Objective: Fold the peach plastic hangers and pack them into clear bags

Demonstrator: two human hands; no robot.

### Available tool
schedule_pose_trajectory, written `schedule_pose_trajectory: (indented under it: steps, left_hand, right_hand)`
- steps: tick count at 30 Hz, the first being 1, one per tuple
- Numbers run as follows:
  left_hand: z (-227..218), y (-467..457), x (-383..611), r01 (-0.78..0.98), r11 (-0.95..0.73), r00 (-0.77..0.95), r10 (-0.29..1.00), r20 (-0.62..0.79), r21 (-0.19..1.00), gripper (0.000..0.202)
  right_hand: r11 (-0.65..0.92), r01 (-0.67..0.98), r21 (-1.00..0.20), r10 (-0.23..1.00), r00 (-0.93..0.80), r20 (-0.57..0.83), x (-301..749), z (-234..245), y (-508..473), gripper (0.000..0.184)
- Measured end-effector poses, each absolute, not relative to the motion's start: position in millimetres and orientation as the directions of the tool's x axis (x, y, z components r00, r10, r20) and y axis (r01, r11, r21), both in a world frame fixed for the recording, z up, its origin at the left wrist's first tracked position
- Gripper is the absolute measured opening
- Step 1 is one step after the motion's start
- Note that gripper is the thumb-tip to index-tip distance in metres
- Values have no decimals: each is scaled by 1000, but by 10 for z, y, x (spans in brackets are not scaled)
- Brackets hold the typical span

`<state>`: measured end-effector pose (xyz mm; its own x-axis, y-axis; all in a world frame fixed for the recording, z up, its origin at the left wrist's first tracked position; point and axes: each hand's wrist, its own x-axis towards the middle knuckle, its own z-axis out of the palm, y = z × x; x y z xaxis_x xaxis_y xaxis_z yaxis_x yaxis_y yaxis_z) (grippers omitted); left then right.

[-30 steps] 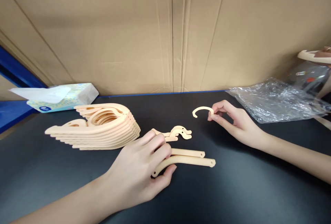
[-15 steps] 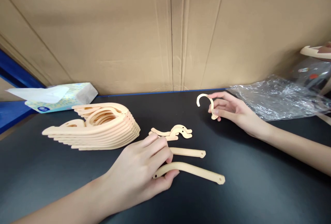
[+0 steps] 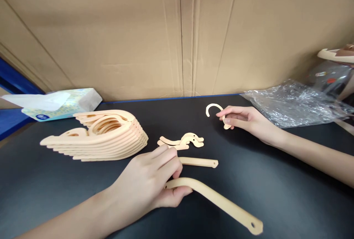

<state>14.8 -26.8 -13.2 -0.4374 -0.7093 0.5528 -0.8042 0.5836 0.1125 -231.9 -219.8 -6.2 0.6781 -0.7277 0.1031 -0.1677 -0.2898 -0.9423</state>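
Note:
My left hand [image 3: 151, 183] is closed on one end of a long curved cream plastic arm [image 3: 221, 202], which slants toward the near right above the black table [image 3: 276, 194]. My right hand [image 3: 246, 121] pinches a small cream C-shaped hook [image 3: 213, 108] near the table's back. Between the hands lie a straight cream arm piece [image 3: 200, 162] and a small pile of curved cream pieces [image 3: 184, 141]. A stack of several finished cream hangers [image 3: 102, 136] sits to the left.
A cardboard wall [image 3: 177, 32] closes off the back. A tissue pack [image 3: 59, 102] lies at the far left. Crumpled clear plastic bags [image 3: 293, 106] sit at the right, with another cream hanger [image 3: 336, 55] at the right edge.
My left hand has swung the long curved arm's free end toward the near right. My right hand lifted and turned the hook, then lowered it slightly.

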Motion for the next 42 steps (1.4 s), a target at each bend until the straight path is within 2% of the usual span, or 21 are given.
schedule_pose_trajectory:
  steps: [5,11,15,23,25,29,35,42]
  left_hand:
    - [-133,-269,145,-798,602,-509,-659,554,-18,38]
    - [-39,-230,109,-770,619,-609,-637,473,-157,49]
    - [45,-196,73,-739,641,-665,-647,372,-207,46]
    - [79,-167,37,-666,677,-746,-591,308,-313,40]
    - [104,-162,27,-625,690,-780,-563,272,-364,32]
    - [160,-130,16,-574,707,-813,-555,178,-414,2]
    - [214,-19,10,-556,677,-798,-596,85,-482,23]
    - [145,33,-47,-640,600,-742,-645,183,-481,23]
  right_hand:
    - [-314,-173,-934,-716,689,113,-2324,-67,-2206,28]
    - [-331,-181,-926,-710,694,118,-2326,-62,-2202,30]
    - [-339,-192,-921,-711,693,117,-2330,-58,-2201,31]
    - [-293,-215,-932,-720,690,68,-2307,-62,-2216,33]
    - [-279,-229,-933,-727,685,49,-2290,-46,-2217,34]
    - [-259,-238,-936,-741,671,34,-2241,23,-2121,29]
    - [-212,-199,-957,-762,647,34,-2110,95,-1680,28]
    - [-220,-21,-975,-735,661,152,-1986,43,-1438,20]
